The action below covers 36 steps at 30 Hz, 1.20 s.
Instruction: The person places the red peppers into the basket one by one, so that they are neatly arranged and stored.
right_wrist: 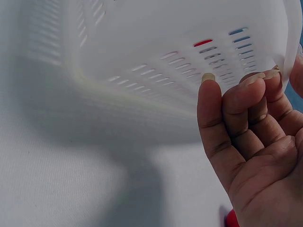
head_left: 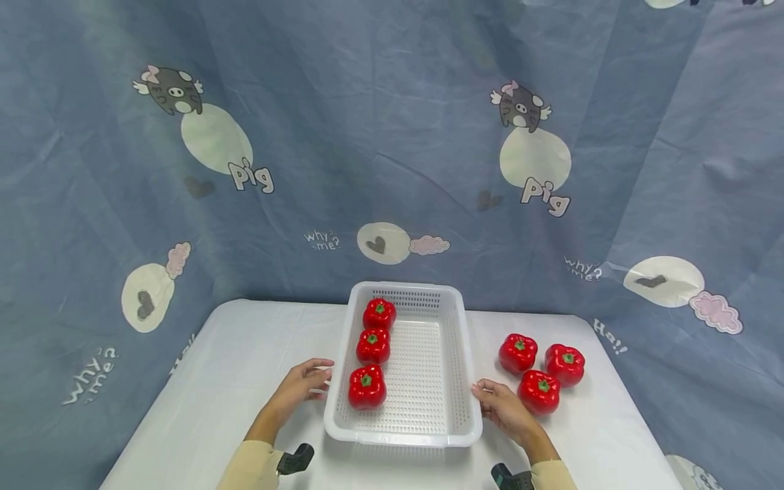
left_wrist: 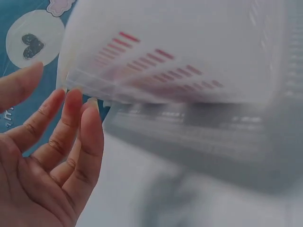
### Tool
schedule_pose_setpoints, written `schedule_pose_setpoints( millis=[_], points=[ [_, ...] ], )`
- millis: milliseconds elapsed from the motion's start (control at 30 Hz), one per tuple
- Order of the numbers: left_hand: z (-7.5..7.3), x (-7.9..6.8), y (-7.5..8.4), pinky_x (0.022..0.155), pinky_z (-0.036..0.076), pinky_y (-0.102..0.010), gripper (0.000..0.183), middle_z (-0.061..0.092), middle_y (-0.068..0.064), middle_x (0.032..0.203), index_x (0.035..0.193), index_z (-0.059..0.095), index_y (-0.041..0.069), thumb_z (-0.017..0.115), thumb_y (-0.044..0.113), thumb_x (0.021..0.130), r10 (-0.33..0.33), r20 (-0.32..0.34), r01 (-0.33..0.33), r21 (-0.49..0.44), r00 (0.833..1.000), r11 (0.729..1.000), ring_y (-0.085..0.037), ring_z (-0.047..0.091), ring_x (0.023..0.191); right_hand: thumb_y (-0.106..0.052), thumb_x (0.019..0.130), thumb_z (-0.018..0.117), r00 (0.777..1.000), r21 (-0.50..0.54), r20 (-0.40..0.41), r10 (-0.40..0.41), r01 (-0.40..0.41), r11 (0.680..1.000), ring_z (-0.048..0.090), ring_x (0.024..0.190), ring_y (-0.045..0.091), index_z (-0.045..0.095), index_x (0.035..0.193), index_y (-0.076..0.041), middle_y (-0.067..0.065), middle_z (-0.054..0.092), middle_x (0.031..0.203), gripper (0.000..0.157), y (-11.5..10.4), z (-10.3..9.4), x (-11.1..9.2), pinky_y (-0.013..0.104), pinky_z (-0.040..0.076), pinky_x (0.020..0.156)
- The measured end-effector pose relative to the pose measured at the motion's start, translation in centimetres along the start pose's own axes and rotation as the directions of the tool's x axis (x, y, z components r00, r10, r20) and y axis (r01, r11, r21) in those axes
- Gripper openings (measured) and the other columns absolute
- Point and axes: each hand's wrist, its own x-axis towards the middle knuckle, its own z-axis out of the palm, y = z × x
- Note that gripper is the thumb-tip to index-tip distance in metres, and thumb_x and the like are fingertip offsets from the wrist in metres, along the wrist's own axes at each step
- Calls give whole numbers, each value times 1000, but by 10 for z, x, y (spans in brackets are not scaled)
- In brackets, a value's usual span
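Observation:
A white plastic basket (head_left: 398, 439) with slotted walls stands in front of me. Three red bell peppers line its left side: a far one (head_left: 379, 314), a middle one (head_left: 373, 346) and a near one (head_left: 367, 387). By the basket's left wall is my left hand (head_left: 300, 386), thumb spread from the loosely bent fingers (left_wrist: 52, 120) and the fingertips close to the rim. On the opposite side, my right hand (head_left: 503, 410) holds the right rim, its curled fingers (right_wrist: 246, 101) under the edge and the thumb beside it, partly out of the wrist view.
To the right of the basket, three more red bell peppers sit close together: one (head_left: 518, 353), another (head_left: 565, 365) and a nearer one (head_left: 539, 392). White cloth covers the table (head_left: 245, 354). Behind it hangs a blue patterned curtain (head_left: 343, 156).

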Motion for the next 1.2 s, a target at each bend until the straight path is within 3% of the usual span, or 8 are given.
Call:
schedule_pose_setpoints(
  millis=[367,700,1000,1200],
  points=[
    [12,-8,-8,60,50,-27,46,64,-6,94,124,55,-6,60,29,94,-15,-18,14,-74,1000,997,-16,60,75,-30,98,55,1000,16,-5,-11,11,1000,65,93,18,60,103,-5,8,67,108,26,1,0,0,27,53,85],
    [23,-8,-10,56,45,-24,45,61,-2,76,124,56,-4,60,29,95,-101,-86,90,-131,991,987,-14,56,67,-35,96,57,1000,13,-18,5,-5,1000,63,91,19,59,105,-6,8,67,107,30,0,5,0,27,52,86],
    [27,-7,-13,56,43,-22,42,65,-1,82,119,59,-4,59,30,95,-125,-77,104,-230,989,968,-13,57,71,-34,97,57,999,33,-48,15,-13,999,64,93,20,59,107,-5,9,66,110,31,0,7,-1,28,53,87],
    [26,-5,-12,54,41,-20,38,62,0,77,114,60,-3,58,29,95,-109,-65,91,-227,992,970,-11,52,66,-33,98,56,999,37,-53,12,-10,999,63,92,19,59,106,-4,8,66,107,30,1,7,-1,27,53,86]
  ],
)
